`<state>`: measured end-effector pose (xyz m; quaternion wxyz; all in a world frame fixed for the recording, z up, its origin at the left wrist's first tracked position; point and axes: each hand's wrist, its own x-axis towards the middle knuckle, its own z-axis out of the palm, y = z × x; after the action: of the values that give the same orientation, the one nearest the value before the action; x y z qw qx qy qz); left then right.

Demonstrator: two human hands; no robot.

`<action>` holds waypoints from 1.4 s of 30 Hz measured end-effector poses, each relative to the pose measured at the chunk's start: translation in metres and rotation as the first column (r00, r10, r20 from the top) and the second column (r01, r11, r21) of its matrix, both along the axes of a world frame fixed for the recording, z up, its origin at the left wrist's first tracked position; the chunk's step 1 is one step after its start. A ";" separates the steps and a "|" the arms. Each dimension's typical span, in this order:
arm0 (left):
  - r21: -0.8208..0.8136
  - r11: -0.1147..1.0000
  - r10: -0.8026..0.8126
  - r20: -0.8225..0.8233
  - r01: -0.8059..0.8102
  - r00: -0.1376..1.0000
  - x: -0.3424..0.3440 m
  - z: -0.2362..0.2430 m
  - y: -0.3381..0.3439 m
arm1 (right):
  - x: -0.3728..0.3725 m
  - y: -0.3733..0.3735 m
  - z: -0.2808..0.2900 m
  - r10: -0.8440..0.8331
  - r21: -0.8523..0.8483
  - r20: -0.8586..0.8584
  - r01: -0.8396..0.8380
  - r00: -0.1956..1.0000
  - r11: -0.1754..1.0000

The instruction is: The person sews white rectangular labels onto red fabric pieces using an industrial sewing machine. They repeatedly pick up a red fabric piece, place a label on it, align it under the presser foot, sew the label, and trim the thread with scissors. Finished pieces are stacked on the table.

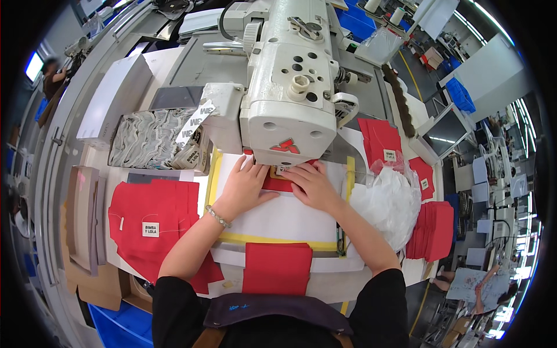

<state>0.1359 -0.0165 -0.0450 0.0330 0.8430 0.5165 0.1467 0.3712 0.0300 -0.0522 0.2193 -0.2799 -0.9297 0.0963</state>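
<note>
flat red fabric piece [277,184], straight-edged, partly hidden | 12 o'clock, under white metal sewing-machine head [290,116] | left hand [245,188] its 9 o'clock, right hand [314,187] its 3; fingers laid flat, thumbs spread

There are two hands [242,187] at one sewing machine [289,113], plus one beaded bracelet [217,217].

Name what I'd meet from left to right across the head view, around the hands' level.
Open cardboard box, labelled red fabric pieces, left hand, right hand, crumpled white plastic bag, stacked red fabric pieces.
</note>
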 end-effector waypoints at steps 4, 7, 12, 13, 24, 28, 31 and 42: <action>0.110 0.994 -0.009 0.028 0.006 1.000 0.002 -0.002 0.002 | 0.002 -0.001 -0.002 -0.008 -0.014 0.038 0.008 0.999 1.000; 0.075 0.997 -0.017 0.011 0.016 1.000 0.002 0.001 0.001 | 0.000 -0.002 -0.003 -0.014 0.017 0.007 0.014 1.000 1.000; 0.031 0.999 -0.034 -0.030 0.034 0.999 0.003 0.005 0.001 | 0.003 -0.002 -0.005 0.008 0.032 0.012 -0.008 1.000 0.999; 0.053 0.998 -0.041 -0.036 0.043 0.999 0.001 0.006 0.001 | 0.002 -0.001 -0.006 0.012 0.040 0.003 -0.012 1.000 0.999; 0.097 0.995 -0.007 -0.073 0.014 0.997 -0.003 0.000 0.019 | -0.001 0.018 -0.008 -0.023 0.052 -0.014 0.024 1.000 0.998; 0.100 0.995 -0.016 -0.048 0.021 0.999 -0.003 -0.002 0.022 | 0.000 0.023 -0.013 -0.023 0.040 -0.004 0.023 1.000 0.999; 0.092 0.996 -0.011 -0.068 0.017 0.998 -0.006 -0.004 0.020 | -0.001 0.022 -0.015 -0.019 0.024 0.003 0.019 1.000 1.000; 0.026 1.000 0.007 -0.050 -0.006 0.999 -0.002 0.005 0.018 | 0.015 0.009 -0.009 -0.001 0.259 0.061 -0.015 0.998 0.966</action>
<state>0.1342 0.0019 -0.0398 0.0087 0.8450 0.5181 0.1320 0.3863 0.0387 -0.0610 0.2256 -0.2482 -0.9415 -0.0340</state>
